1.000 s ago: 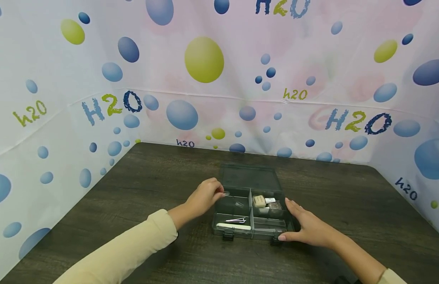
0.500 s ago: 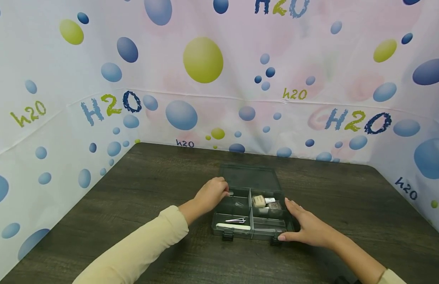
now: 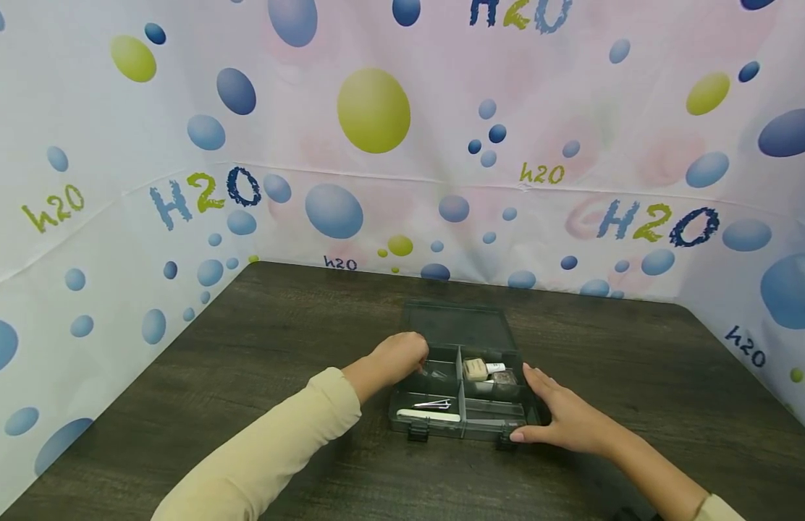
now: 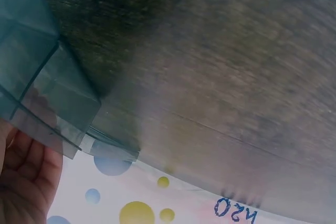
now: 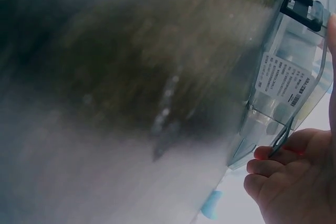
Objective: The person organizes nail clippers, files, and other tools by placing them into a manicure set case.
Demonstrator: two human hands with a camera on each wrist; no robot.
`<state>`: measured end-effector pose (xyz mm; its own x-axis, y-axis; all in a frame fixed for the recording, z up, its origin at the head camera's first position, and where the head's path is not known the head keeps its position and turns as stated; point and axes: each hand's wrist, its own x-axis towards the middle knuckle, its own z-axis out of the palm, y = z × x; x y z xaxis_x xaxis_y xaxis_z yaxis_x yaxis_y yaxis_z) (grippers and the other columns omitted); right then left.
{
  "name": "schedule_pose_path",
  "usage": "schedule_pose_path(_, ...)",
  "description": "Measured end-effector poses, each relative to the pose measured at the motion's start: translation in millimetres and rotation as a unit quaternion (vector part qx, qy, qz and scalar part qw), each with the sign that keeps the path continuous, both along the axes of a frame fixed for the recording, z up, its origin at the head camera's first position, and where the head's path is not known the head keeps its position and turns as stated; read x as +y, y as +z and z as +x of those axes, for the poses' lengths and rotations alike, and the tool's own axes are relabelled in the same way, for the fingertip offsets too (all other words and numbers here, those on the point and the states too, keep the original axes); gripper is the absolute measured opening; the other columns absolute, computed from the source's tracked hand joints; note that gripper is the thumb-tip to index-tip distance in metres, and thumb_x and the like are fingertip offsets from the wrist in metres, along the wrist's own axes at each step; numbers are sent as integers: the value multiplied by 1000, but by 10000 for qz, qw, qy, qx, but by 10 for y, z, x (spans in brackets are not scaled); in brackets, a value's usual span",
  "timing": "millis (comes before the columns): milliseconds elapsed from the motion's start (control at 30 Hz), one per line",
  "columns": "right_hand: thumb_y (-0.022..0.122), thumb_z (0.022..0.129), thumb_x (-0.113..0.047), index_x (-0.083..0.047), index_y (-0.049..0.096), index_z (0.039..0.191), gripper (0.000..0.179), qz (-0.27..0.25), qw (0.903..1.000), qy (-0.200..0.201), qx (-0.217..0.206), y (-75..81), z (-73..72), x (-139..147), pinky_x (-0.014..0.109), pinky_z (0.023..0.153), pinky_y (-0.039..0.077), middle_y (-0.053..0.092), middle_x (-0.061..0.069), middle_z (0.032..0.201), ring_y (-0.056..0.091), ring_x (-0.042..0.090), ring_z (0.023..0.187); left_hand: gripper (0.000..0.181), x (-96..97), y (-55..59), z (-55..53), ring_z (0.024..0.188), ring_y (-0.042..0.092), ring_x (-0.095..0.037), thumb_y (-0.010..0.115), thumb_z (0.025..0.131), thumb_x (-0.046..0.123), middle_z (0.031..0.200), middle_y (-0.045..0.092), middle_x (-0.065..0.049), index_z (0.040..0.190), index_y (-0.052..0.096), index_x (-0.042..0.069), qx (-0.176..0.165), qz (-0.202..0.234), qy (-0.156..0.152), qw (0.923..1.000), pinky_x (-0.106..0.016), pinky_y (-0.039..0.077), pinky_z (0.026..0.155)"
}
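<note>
A see-through grey plastic organizer box [image 3: 464,391] stands on the table with its lid [image 3: 457,324] folded back. My left hand [image 3: 402,356] reaches over the left wall into the back left compartment, fingers bent and fingertips hidden; whether they still pinch anything I cannot tell. A small clear piece [image 3: 437,375] lies in that compartment. Two small bottles, one a beige bottle [image 3: 475,370], lie in the back right one. The front left holds a slim silver tool [image 3: 432,404] and a white stick [image 3: 428,415]. My right hand [image 3: 565,416] grips the box's right side, thumb by the front latch [image 3: 504,438].
The dark wooden table [image 3: 298,311] spreads around the box. A printed sheet with bubbles and lettering [image 3: 376,188] hangs behind and at both sides. A dark object [image 3: 627,514] shows at the bottom edge near the right forearm. A white label [image 5: 284,78] is on the box.
My left hand has moved right and down into the back left compartment. The clear piece seen at its fingertips earlier is now out of sight. My right hand and the box have stayed put.
</note>
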<state>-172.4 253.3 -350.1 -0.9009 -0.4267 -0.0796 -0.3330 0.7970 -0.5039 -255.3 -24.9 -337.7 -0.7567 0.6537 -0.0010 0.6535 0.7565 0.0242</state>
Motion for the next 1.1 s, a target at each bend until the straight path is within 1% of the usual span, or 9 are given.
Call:
schedule_pose_path(100,69,76,-54,6,12,147,109,-7,10000,-7,-16,-4,-4,-6,71,98,26,13,34,149,15,54,134,6,-10,0,-3,79,62,-15,68,83,13,86,67,-2,81,70,7,-95,39,17,9999,-23,52,66)
schedule_pose_path(233,69,76,-53,6,12,147,108,-32,10000,1,-55,-5,-8,-12,71,97,26,13,34,148,15,54,133,9,-61,-8,5,78,61,-14,66,85,13,85,64,-3,84,72,7,-72,355,-80,9993,-22,52,66)
schedule_pose_path(333,69,76,-52,5,12,147,108,-46,10000,9,-74,0,-8,-11,71,97,26,12,34,148,14,54,134,11,-101,-1,10,76,60,-15,64,87,13,83,62,-4,85,72,6,128,658,-266,9974,-23,52,66)
schedule_pose_path(467,69,76,-52,6,12,147,108,-40,10000,13,-49,1,-3,-2,71,97,25,12,34,148,14,54,134,12,-136,19,15,77,60,-16,63,88,12,82,62,-5,86,73,5,423,1128,-502,9914,-25,52,69)
schedule_pose_path(567,69,76,-53,5,12,147,108,-30,10000,-5,-29,-3,4,8,71,97,26,13,34,149,14,54,134,12,-155,28,29,76,59,-17,63,88,11,82,62,-5,87,72,4,546,1426,-558,9867,-25,52,69)
schedule_pose_path(667,69,76,-53,5,12,147,108,-19,10000,-33,-38,-2,15,12,71,96,27,13,34,149,15,54,134,12,-181,25,44,76,59,-17,63,88,11,83,62,-6,89,72,3,538,1658,-515,9833,-26,52,69)
schedule_pose_path(867,68,76,-54,6,12,147,108,51,10000,-39,8,7,28,7,71,96,26,15,33,149,15,54,134,12,-255,24,55,77,60,-17,64,87,11,83,62,-6,89,72,3,503,2039,-335,9771,-27,53,69)
schedule_pose_path(1000,68,76,-54,6,12,147,108,78,10000,-16,41,8,31,7,71,97,26,14,33,149,15,54,134,12,-304,46,85,78,60,-17,65,87,13,84,61,-5,90,72,4,568,2150,-165,9748,-28,53,70)
schedule_pose_path(1100,68,77,-52,6,12,147,107,24,10000,24,21,14,36,12,71,98,24,12,33,149,13,54,135,15,-331,63,125,79,59,-18,65,87,16,86,61,-6,93,71,4,632,2179,-40,9739,-30,52,70)
